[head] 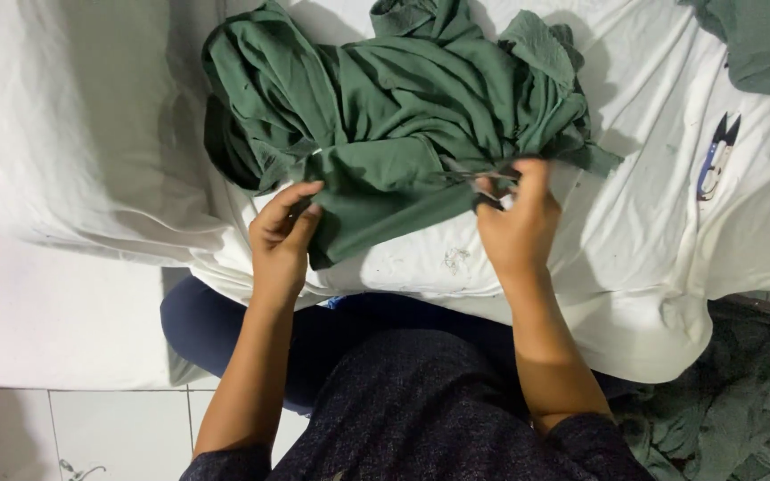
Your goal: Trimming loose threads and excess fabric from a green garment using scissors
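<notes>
head view: person sits at a white cloth surface (634, 267).
left hand (282, 236): pinches the lower edge of the green garment (403, 116).
right hand (519, 223): closed around small scissors (483, 183), blades at the fabric.
garment: bunched just above both grips.
thread snips (716, 156): well right of the right hand.

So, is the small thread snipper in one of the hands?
No, the thread snipper lies on the white sheet, apart from both hands.

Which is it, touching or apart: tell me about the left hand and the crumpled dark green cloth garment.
Touching. The head view shows the left hand pinching the lower edge of the crumpled dark green cloth garment, fingers curled over the fabric with no gap.
</notes>
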